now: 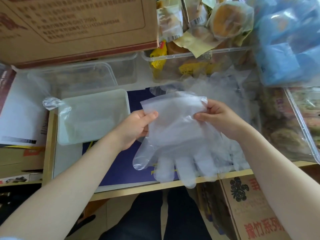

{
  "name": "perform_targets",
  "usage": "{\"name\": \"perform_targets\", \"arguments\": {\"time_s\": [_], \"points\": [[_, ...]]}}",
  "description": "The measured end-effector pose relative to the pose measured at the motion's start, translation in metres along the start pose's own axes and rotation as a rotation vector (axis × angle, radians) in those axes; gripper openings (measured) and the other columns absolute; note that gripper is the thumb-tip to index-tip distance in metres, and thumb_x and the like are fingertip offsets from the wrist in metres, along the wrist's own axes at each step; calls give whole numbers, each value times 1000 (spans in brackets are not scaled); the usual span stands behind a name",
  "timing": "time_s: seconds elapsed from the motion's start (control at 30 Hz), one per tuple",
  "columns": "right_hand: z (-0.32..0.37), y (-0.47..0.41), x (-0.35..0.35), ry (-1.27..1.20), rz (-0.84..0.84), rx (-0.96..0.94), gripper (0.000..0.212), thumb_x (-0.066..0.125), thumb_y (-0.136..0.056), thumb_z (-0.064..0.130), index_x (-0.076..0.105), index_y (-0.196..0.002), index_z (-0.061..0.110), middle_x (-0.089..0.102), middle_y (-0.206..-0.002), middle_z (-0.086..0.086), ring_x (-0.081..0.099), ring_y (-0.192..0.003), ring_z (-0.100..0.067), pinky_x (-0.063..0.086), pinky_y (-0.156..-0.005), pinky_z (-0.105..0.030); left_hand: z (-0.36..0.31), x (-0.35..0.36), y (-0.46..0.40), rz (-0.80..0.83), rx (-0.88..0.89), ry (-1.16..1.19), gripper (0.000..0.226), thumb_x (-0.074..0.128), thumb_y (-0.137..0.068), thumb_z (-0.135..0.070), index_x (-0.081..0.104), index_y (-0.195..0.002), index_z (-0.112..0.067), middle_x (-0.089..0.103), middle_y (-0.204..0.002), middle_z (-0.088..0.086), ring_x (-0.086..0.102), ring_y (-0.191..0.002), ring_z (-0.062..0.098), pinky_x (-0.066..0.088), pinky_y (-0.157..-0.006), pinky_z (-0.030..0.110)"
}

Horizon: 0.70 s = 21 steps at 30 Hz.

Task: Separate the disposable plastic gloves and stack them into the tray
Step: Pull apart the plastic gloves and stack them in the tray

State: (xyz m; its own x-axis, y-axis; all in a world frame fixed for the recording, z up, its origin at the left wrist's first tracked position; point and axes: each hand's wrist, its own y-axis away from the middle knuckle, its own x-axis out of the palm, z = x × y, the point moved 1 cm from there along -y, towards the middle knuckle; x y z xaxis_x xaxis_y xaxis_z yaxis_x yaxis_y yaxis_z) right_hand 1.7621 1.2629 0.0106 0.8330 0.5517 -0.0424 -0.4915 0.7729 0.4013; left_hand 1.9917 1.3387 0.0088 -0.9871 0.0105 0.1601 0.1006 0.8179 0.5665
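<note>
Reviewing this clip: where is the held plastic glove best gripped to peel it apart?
At the cuff edge, from both sides: the glove hangs fingers-down with its open cuff on top, where the left hand and right hand pinch opposite corners.

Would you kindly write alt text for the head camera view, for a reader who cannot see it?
Two bare hands hold up a clear disposable glove by its cuff, fingers hanging down: the left hand pinches one edge, the right hand the other. A white tray sits to the left on the table, with loose gloves heaped behind.
</note>
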Motion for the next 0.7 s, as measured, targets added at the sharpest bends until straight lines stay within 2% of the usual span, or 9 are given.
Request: {"name": "perform_targets", "arguments": {"time_s": [0.07, 0.13, 0.23, 0.33, 0.4, 0.53, 0.63, 0.7], "points": [[2, -1, 3, -23, -42, 6, 16, 58, -87, -2, 63, -98, 9, 69, -71, 8, 63, -64, -5, 51, -63, -17, 2, 5, -5, -104, 55, -38, 20, 47, -97, -18, 64, -107, -15, 72, -94, 0, 69, -79, 11, 54, -66, 22], [4, -3, 6, -27, -183, 4, 5, 62, -87, 7, 59, -89, 11, 65, -68, 6, 59, -58, -4, 46, -57, -16, 4, 5, -7, -154, 78, -32, 18, 50, -96, -16, 66, -102, -17, 73, -93, 0, 70, -81, 12, 54, -68, 24], [5, -6, 7, 56, -427, -11, 22, 70, -83, 17, 54, -67, 15, 56, -59, 1, 43, -51, -9, 31, -46, -20, 3, 3, -8, -180, 95, -27, 16, 51, -95, -15, 67, -97, -16, 74, -86, -3, 70, -79, 12, 54, -65, 22], [5, -7, 6, 76, -495, 9, 22, 70, -82, 16, 58, -64, 13, 56, -45, 11, 41, -45, -5, 30, -42, -18, 2, 3, -9, -180, 110, 19, 17, 51, -95, -16, 67, -99, -13, 74, -85, -2, 70, -78, 12, 54, -64, 22], [4, -7, 6, 89, -480, 19, 22, 67, -85, 14, 61, -64, 13, 57, -45, 12, 44, -45, -3, 33, -45, -17, 0, 2, -10, -203, 115, 29, 19, 50, -96, -19, 67, -99, -12, 74, -83, -2, 70, -75, 12, 55, -65, 23], [1, -6, 6, 122, -548, 27, 20, 59, -87, 11, 64, -68, 17, 66, -72, -3, 54, -59, -4, 41, -57, -19, -2, -1, -11, -209, 112, 66, 20, 48, -97, -22, 66, -97, -14, 73, -78, -3, 69, -70, 10, 54, -60, 22], [-4, -7, 0, 54, -737, 14, 20, 50, -89, 13, 57, -71, 18, 65, -74, -3, 57, -70, -16, 45, -68, -34, -4, -4, -11, -260, 134, 60, 21, 47, -98, -23, 66, -91, -18, 73, -79, -5, 69, -71, 10, 54, -59, 21], [1, -1, -5, 94, -908, -43, 20, 42, -92, 13, 49, -73, 17, 59, -66, -2, 54, -63, -20, 42, -66, -37, -8, -5, -11, -354, 165, 70, 21, 48, -98, -22, 65, -88, -18, 72, -81, -4, 69, -71, 8, 53, -62, 20]]}}
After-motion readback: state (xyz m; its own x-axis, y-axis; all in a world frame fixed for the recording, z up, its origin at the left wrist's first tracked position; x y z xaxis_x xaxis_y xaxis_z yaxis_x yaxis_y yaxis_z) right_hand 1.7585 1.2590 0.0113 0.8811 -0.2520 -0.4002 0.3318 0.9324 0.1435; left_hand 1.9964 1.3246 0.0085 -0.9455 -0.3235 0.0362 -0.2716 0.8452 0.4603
